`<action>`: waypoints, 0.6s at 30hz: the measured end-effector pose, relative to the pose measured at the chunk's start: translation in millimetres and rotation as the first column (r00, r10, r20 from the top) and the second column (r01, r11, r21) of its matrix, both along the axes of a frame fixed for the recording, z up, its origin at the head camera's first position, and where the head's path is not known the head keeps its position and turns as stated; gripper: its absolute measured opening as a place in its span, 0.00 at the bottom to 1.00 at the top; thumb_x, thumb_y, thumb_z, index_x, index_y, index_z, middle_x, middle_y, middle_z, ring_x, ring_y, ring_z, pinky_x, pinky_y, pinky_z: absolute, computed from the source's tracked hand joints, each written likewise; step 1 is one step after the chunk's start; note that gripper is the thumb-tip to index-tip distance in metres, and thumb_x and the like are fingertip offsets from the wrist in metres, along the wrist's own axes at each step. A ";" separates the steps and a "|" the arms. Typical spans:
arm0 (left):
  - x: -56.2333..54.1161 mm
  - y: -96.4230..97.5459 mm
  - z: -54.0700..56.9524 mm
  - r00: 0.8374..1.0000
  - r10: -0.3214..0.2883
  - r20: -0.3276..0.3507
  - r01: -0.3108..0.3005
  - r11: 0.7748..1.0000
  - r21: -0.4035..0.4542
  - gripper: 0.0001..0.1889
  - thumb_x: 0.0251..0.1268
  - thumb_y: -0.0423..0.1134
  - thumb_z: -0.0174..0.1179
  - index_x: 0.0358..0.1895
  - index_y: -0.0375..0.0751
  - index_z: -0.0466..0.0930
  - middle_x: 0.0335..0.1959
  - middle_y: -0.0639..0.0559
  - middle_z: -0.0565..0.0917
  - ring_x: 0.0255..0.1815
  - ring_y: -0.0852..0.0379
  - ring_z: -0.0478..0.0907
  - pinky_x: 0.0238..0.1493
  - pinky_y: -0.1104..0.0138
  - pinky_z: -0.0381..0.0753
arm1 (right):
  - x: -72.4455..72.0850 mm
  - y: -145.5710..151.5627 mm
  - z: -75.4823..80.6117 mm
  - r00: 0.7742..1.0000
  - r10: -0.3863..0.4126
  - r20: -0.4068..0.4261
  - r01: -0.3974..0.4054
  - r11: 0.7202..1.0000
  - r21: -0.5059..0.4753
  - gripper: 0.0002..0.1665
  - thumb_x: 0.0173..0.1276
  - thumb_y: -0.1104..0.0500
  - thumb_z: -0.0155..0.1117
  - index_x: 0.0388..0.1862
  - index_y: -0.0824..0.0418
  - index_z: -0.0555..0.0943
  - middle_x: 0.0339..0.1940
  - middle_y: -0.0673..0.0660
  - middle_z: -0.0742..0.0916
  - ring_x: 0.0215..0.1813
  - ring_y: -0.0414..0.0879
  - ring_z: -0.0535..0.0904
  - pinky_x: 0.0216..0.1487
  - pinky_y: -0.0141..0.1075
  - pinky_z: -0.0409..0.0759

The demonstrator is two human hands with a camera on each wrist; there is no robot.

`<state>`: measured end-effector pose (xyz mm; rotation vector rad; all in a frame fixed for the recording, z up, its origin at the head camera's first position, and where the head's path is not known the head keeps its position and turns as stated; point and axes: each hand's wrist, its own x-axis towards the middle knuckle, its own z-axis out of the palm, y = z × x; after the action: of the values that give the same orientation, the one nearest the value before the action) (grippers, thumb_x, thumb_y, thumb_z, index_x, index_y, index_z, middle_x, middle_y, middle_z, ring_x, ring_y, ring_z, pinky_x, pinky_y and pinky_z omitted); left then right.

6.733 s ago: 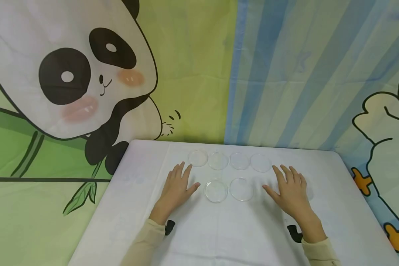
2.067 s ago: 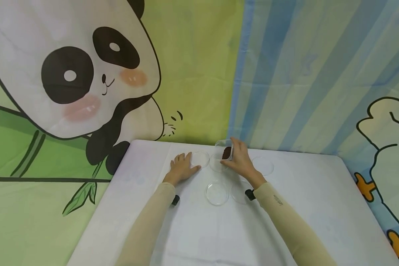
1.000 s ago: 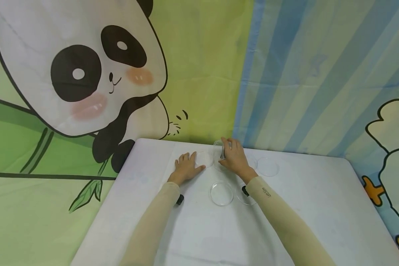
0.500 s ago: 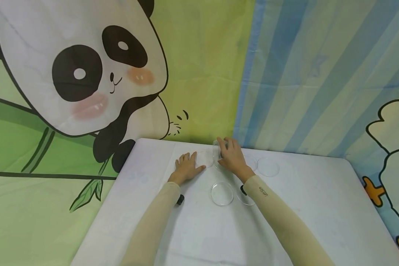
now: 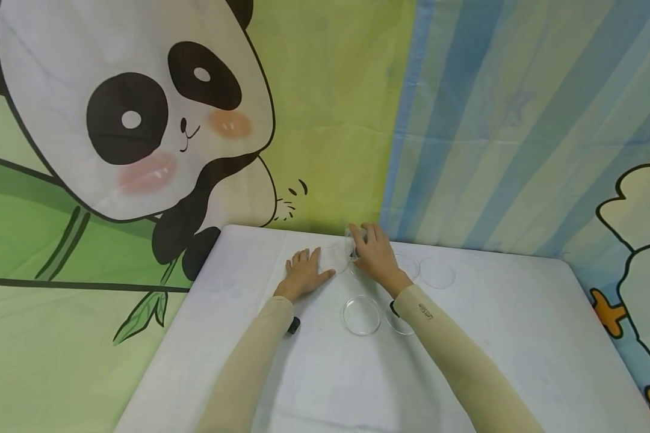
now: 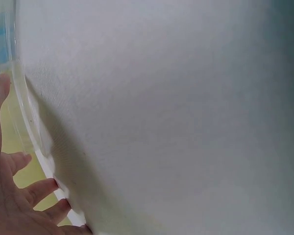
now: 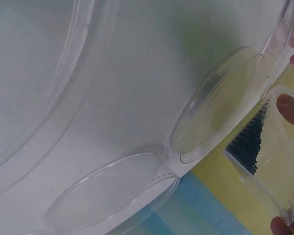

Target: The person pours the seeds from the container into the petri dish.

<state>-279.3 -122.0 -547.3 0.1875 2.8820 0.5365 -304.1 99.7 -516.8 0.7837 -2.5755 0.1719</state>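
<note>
My right hand [image 5: 378, 255] grips a clear plastic container [image 5: 349, 242] over the back row of petri dishes, near the table's far edge. In the right wrist view the container is tilted, with small dark beads [image 7: 249, 143] gathered in one corner; thumb and fingers hold it from opposite sides. My left hand [image 5: 301, 275] rests with spread fingers at the leftmost back petri dish [image 5: 334, 260]. Its fingertips lie right at the rim of that dish [image 6: 25, 112] in the left wrist view. The second back dish is mostly hidden by my right hand.
Two more clear dishes, one [image 5: 408, 264] partly behind the right hand and another [image 5: 437, 273], continue the back row. In front lie a round dish [image 5: 361, 315] and another [image 5: 399, 323] partly under the right sleeve. The white table [image 5: 325, 379] ends at a printed curtain [image 5: 325, 120].
Earlier both hands hovered apart, holding nothing. Then my right hand held the container at the back row; since then it has tilted it and shifted slightly left. The left hand has moved to the leftmost dish.
</note>
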 end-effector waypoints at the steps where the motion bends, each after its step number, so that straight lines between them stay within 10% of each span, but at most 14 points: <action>1: -0.1 0.1 -0.1 1.000 0.000 0.001 0.000 1.000 0.001 0.46 0.69 0.67 0.53 0.80 0.44 0.52 0.77 0.34 0.56 0.77 0.33 0.48 0.71 0.35 0.48 | 0.4 -0.5 0.3 1.000 -0.003 0.001 0.003 1.000 0.006 0.58 0.47 0.53 0.86 0.74 0.62 0.65 0.63 0.70 0.72 0.62 0.65 0.69 0.55 0.57 0.75; 18: -1.3 -0.8 -2.5 1.000 0.002 0.002 -0.002 1.000 0.004 0.46 0.68 0.68 0.53 0.80 0.44 0.52 0.76 0.34 0.56 0.77 0.33 0.48 0.71 0.35 0.48 | 2.0 -5.7 6.2 0.999 -0.027 0.038 0.024 0.997 0.079 0.59 0.50 0.55 0.84 0.77 0.58 0.60 0.66 0.69 0.69 0.66 0.64 0.65 0.59 0.56 0.72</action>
<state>-280.6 -122.7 -549.8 0.1848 2.8799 0.5429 -302.1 94.0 -510.6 0.7822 -2.6418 0.0795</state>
